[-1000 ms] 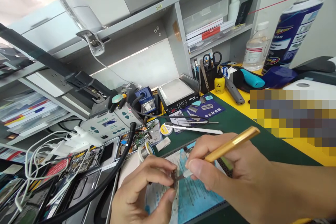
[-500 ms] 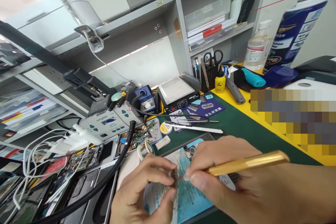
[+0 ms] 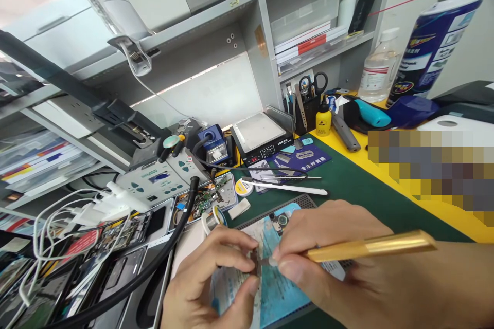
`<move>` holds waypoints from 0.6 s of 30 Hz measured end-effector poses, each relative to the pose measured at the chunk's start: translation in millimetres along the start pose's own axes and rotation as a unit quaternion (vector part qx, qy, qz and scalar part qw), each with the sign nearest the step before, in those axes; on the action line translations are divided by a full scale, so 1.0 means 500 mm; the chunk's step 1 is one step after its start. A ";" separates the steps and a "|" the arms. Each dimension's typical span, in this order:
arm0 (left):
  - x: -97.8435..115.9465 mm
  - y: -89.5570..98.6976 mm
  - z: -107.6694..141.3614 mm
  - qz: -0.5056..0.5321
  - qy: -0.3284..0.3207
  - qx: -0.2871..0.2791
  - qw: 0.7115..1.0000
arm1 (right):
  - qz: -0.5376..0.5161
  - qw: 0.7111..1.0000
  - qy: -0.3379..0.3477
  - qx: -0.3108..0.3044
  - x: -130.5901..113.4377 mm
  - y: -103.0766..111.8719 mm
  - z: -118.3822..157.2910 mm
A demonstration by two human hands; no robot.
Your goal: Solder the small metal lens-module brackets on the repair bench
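My left hand [image 3: 216, 272] pinches a small dark flat part [image 3: 255, 262] between thumb and fingertips; the fingers cover most of it. In my right hand [image 3: 328, 257] is a pen-like, gold-handled craft knife [image 3: 370, 248], held like a pencil. Its short greyish tip points left and meets or nearly meets the edge of the dark part; I cannot tell which. Both hands rest over a worn blue-and-white work pad [image 3: 283, 288]. Beyond my right fingers a phone camera module picture or part [image 3: 281, 220] shows on the pad.
A white-handled tool [image 3: 289, 186] and tweezers [image 3: 301, 178] lie behind the pad. Farther back stands a hot plate [image 3: 262, 136]. A thick black hose [image 3: 181, 236] crosses on the left, beside a tray of circuit boards [image 3: 216, 193] and a solder spool [image 3: 213, 219]. A yellow bottle [image 3: 323, 122] stands at the right.
The handle end of the craft knife has shifted slightly right and down with my right hand. My left hand keeps its pinch in the same place.
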State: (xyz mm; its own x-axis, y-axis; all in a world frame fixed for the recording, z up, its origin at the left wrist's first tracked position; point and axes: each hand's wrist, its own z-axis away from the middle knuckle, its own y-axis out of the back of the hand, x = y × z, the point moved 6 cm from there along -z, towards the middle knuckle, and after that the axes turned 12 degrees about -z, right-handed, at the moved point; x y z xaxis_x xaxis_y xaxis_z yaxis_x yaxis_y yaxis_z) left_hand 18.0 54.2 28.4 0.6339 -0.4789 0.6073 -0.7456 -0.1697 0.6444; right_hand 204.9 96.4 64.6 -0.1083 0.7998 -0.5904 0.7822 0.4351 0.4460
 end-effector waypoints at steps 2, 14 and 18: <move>0.000 0.000 0.000 -0.001 0.003 -0.001 1.000 | -0.019 0.999 -0.013 0.033 0.005 0.003 0.004; 0.001 -0.001 0.001 0.006 0.000 -0.001 1.000 | -0.048 0.998 -0.020 0.041 0.007 0.002 0.010; -0.001 -0.003 0.001 0.000 0.003 -0.007 1.000 | -0.056 0.996 -0.012 0.060 0.009 0.000 0.017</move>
State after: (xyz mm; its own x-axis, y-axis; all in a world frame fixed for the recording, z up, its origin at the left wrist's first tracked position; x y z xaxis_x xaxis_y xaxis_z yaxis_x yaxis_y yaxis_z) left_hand 18.7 54.2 26.8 0.6350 -0.4745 0.6096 -0.7426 -0.1574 0.6510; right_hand 209.4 96.5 56.3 -0.1862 0.7378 -0.6489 0.8342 0.4676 0.2923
